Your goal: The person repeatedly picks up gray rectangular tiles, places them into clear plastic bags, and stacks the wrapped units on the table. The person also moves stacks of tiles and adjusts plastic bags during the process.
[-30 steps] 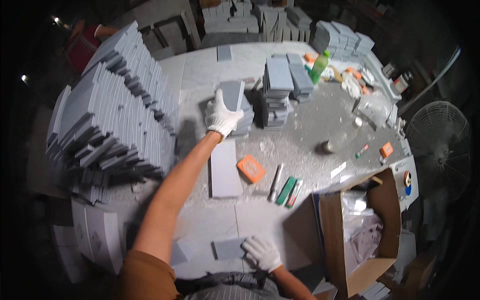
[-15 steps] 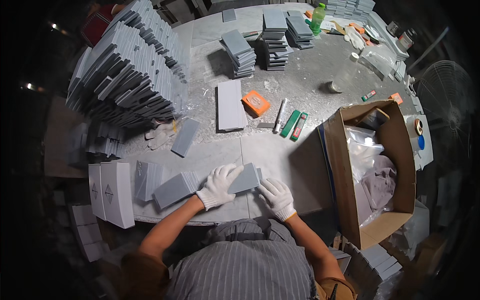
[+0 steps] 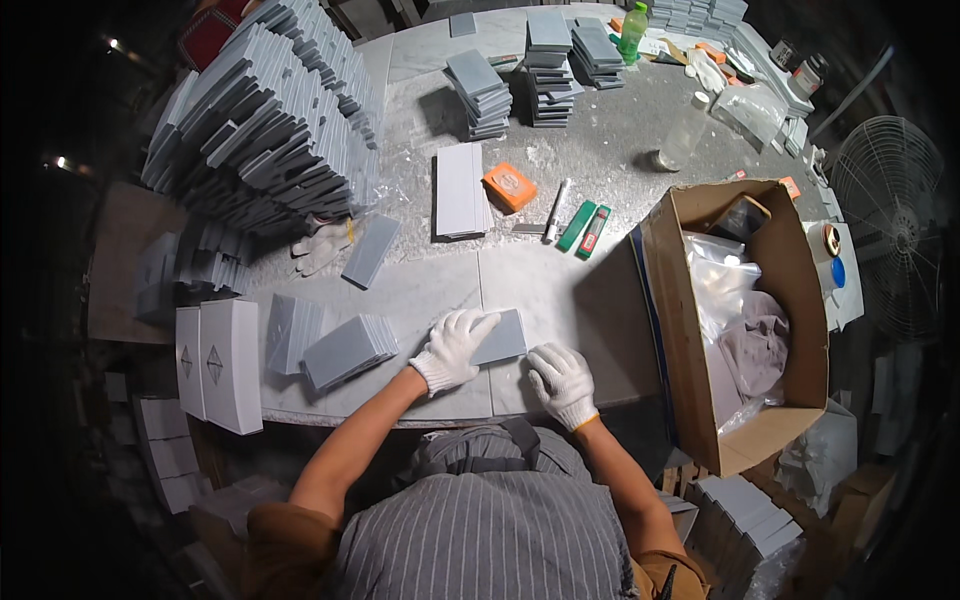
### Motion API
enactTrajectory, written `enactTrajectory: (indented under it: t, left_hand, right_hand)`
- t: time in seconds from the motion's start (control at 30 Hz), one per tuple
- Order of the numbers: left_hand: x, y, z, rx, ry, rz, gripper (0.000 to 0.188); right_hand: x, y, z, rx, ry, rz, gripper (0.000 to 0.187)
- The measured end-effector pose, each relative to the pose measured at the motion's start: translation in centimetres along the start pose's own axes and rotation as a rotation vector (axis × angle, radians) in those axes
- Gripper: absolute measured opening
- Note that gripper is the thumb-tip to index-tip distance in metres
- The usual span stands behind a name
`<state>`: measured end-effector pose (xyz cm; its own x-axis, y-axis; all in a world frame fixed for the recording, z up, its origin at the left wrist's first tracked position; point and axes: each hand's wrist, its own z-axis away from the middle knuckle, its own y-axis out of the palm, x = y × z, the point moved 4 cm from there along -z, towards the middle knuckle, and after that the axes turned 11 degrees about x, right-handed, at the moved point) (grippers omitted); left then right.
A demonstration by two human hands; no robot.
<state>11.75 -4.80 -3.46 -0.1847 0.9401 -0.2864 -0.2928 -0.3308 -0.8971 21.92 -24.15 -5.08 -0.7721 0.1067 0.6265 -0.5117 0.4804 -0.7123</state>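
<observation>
My left hand, in a white knit glove, grips a grey rectangular slab by its left end, with the thumb lying over its top. Just beyond the slab's right edge is my gloved right hand, its fingers loosely bent near the marble tabletop; I see nothing in them. A small gap seems to part its fingertips from the slab. Left of my left hand, a leaning row of grey slabs lies next to another small group of slabs.
White boxes stand at the left edge, below tall slab stacks. An open cardboard box holding plastic bags and cloth flanks my right. Ahead lie a white box stack, an orange box, a marker and green cases.
My left hand has shifted slightly right and up with the slab. My right hand has moved a little right, off the slab's edge. The whole view has tilted slightly.
</observation>
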Motion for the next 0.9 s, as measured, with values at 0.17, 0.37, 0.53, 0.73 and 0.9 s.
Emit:
enactTrajectory:
  t: [0.17,0.37,0.53,0.73,0.9]
  left_hand:
    - [0.1,-0.3,0.1,0.028,0.023,-0.068,0.092]
    - [0.7,-0.2,-0.4,0.081,-0.002,-0.038,0.092]
    - [0.7,-0.6,-0.3,0.083,-0.008,-0.027,0.092]
    - [0.7,-0.6,-0.1,0.041,0.046,0.004,0.087]
    - [1.1,-0.6,0.0,0.018,0.095,0.034,0.084]
  right_hand:
    - [1.1,-1.5,-0.9,-0.031,0.109,-0.039,0.030]
    - [1.4,-0.6,-1.7,0.103,0.127,0.154,0.038]
    - [0.8,-1.7,3.1,0.179,0.169,0.047,0.019]
    - [1.2,0.0,10.3,0.602,1.198,-0.536,0.040]
    - [1.9,3.3,13.0,0.526,1.065,-0.454,0.075]
